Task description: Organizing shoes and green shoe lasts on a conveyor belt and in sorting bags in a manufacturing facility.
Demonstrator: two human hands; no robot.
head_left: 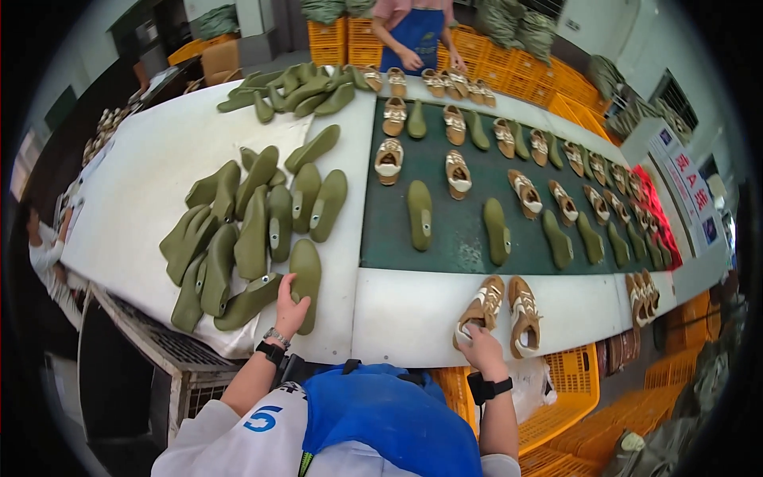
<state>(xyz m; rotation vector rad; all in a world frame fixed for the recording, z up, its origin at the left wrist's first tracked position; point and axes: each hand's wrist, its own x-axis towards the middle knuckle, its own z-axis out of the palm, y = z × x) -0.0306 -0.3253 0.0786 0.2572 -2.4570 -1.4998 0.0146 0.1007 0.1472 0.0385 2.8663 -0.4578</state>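
Note:
My left hand [290, 308] is at the lower left edge of an olive-green shoe last [307, 274], thumb and forefinger apart, the other fingers partly hidden. That last lies at the near right of a loose pile of green lasts [253, 211]. My right hand [483, 351] grips the heel end of a brown sneaker [486, 300] with white stripes and laces, its fingertips at the shoe's opening. The mate sneaker [524, 314] stands just right of it on the white table edge [405, 314].
A green conveyor belt [457, 246] carries rows of brown sneakers and green lasts. More lasts [302, 86] are heaped at the far left. Across the table stands a person in a blue apron [413, 44]. Yellow crates [568, 397] sit below the near edge; another sneaker pair [642, 298] stands right.

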